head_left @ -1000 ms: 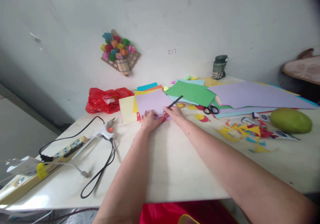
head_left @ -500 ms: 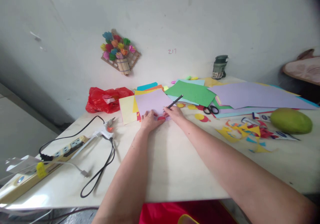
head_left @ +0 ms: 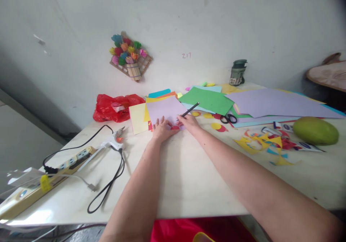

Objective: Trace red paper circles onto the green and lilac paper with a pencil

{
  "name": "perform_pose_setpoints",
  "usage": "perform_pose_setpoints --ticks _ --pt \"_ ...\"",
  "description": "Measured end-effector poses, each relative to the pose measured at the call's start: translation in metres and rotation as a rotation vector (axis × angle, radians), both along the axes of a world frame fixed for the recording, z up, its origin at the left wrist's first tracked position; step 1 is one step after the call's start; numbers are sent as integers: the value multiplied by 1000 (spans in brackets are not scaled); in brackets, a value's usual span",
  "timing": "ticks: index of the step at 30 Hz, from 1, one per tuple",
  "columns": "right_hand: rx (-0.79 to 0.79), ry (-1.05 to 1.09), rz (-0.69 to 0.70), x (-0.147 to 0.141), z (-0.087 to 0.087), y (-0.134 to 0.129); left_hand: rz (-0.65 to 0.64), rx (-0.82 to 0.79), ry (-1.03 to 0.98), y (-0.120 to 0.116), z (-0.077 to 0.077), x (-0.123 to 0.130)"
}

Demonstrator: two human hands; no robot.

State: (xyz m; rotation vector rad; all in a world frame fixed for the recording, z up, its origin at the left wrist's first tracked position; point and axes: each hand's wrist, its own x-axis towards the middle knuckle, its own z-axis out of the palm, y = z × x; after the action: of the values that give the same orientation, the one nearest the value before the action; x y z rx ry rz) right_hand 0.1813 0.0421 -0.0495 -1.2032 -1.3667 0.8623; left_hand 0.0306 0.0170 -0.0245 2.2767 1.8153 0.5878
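Note:
A lilac paper sheet (head_left: 165,107) lies over yellow and other coloured sheets. My left hand (head_left: 161,129) rests on its near edge with fingers spread, thumb and fingers around a red paper circle (head_left: 175,127) that lies on the lilac paper. In my right hand (head_left: 189,123) is a dark pencil (head_left: 191,108), slanting up to the right, its lower end close to the red circle. The exact tip is hard to make out. Yellow and red paper circles (head_left: 215,126) lie to the right of my right hand, near black-handled scissors (head_left: 228,118).
Left on the table are a glue gun (head_left: 115,140) with a looped cable, a power strip (head_left: 54,180) and a red plastic bag (head_left: 115,107). To the right lie paper scraps (head_left: 259,143), glue tubes (head_left: 308,147), a green mango-like fruit (head_left: 315,131) and large coloured sheets (head_left: 267,103). A bottle (head_left: 238,72) stands behind.
The left fingers have lifted and spread slightly on the lilac paper. The pencil's upper end has shifted a little to the right; both hands otherwise stay in place.

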Motion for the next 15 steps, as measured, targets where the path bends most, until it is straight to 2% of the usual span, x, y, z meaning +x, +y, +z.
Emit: perform_pose_setpoints --ticks 15 --pt "8 44 -11 0 1 -1 28 10 3 -3 1 1"
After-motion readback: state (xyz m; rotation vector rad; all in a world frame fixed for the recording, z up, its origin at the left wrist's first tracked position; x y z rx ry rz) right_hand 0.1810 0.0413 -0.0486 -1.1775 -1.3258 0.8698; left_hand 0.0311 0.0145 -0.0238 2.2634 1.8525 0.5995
